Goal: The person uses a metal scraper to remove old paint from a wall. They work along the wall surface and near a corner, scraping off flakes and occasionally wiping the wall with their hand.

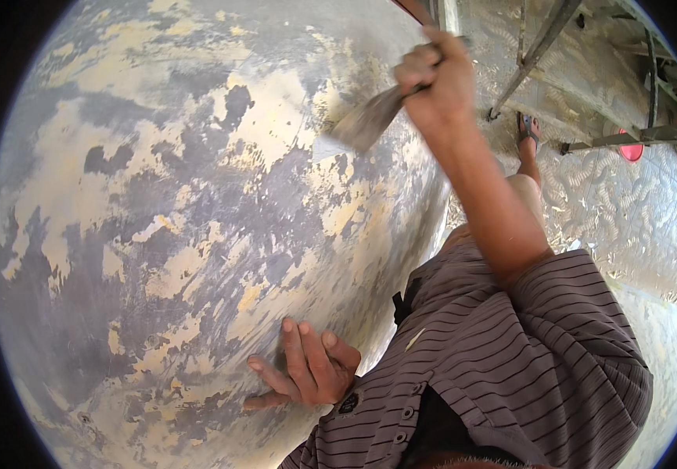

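Observation:
A wall (156,140) with patchy grey and cream-yellow coating spreads across the left and middle of the view. My right hand (447,88) is closed around the handle of a broad-bladed scraper (367,120). The blade points left and its wide edge is at the wall; motion blur hides whether it touches. Lower down, my left hand (309,369) rests its spread fingertips against the wall, holding nothing. Streaky marks run diagonally over the surface just above those fingers.
Metal frame legs and bars (529,64) stand at the upper right, near my sandalled foot (528,129). Beyond a bar lies a red round object (631,151). Light flakes are scattered on the patterned floor (590,205).

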A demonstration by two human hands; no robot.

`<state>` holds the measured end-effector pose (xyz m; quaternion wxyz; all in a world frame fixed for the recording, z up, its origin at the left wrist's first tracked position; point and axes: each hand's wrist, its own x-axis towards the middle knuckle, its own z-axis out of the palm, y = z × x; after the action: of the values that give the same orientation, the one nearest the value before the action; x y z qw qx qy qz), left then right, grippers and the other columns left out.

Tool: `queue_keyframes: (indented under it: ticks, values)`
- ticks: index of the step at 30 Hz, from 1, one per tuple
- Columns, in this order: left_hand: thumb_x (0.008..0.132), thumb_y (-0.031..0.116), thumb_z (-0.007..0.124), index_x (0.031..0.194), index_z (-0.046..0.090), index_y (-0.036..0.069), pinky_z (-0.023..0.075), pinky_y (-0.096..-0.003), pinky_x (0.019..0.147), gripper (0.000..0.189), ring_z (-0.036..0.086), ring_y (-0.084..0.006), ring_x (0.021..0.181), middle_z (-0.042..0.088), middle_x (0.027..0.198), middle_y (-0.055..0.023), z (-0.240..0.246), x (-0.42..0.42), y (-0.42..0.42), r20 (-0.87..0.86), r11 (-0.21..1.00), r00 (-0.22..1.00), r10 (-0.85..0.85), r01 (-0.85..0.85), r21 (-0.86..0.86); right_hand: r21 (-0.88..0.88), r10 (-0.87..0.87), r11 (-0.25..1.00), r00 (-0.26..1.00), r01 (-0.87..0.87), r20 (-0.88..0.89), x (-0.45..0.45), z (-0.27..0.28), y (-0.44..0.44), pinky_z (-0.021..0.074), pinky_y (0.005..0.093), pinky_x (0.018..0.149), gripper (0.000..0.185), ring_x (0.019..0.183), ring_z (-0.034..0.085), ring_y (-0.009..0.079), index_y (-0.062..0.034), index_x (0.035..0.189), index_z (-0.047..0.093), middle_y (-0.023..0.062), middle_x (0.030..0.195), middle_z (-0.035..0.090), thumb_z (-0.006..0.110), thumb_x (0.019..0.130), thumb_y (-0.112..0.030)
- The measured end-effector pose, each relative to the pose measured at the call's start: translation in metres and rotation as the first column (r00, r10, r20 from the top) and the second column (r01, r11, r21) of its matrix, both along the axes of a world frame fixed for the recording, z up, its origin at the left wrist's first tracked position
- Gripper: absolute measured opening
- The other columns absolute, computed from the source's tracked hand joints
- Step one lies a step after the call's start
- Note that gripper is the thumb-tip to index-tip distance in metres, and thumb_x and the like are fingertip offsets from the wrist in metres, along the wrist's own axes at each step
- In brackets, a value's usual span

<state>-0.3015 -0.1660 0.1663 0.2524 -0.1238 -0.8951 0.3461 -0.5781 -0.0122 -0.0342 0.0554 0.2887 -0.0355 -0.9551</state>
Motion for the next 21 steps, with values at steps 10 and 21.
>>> queue_keyframes:
  ticks: [10, 21]
  values:
    - [0.1, 0.03, 0.059, 0.105, 0.077, 0.006, -0.0029, -0.0629, 0.126, 0.031, 0.049, -0.0426, 0.142, 0.079, 0.109, -0.008, 0.0, 0.002, 0.002, -0.014, 1.0, 1.0, 0.004, -0.003, 0.031, 0.651, 0.128, 0.759, 0.984, -0.017, -0.124, 0.043, -0.012, 0.038, 0.0518, 0.0375, 0.07, 0.027, 0.076, 0.062, 0.019, -0.004, 0.093, 0.058, 0.009, 0.088, 0.063, 0.065, 0.102, -0.028]
    - [0.1, 0.03, 0.058, 0.101, 0.079, 0.013, -0.0043, -0.0623, 0.127, 0.027, 0.058, -0.0372, 0.134, 0.079, 0.106, -0.0037, -0.005, -0.002, 0.007, -0.123, 0.986, 0.992, 0.017, 0.004, 0.165, 0.977, 0.645, -0.078, 0.737, -0.2, 0.203, 0.151, -0.036, 0.12, 0.0492, 0.026, 0.072, 0.029, 0.081, 0.054, 0.0063, -0.0023, 0.109, 0.068, 0.0011, 0.087, 0.065, 0.078, 0.095, -0.025]
